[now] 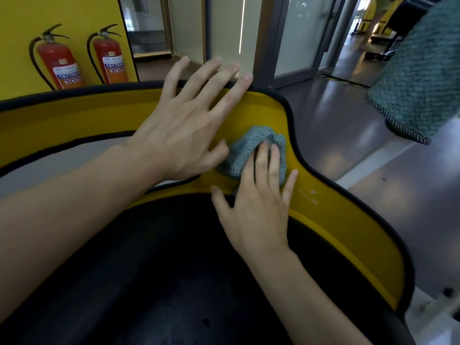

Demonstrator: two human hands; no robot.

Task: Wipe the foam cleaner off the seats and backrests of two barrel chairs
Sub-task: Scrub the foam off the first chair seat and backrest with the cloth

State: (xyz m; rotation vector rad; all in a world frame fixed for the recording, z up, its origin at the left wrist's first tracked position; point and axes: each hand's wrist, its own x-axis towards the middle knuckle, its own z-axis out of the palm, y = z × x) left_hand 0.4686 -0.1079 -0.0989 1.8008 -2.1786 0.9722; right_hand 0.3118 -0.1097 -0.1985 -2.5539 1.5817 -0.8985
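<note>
Setting: hallway, two extinguishers (57,63) at the far-left yellow wall.
Chair: yellow backrest (74,120) curves round a black seat (149,270).
Left hand (181,130): fingers straight and spread on the far rim, holding nothing.
Right hand (258,202): straight fingers press a bunched cloth (249,148) onto the backrest.
Foam (310,195): white streak just right of the cloth.
Technique: brace the rim and sweep rightward with even pressure.

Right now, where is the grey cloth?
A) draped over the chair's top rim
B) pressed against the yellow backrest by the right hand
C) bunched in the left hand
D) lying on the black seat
B: the right hand presses the grey cloth with straight fingers against the yellow backrest, while the left hand rests bare on the backrest, holding nothing.
</note>
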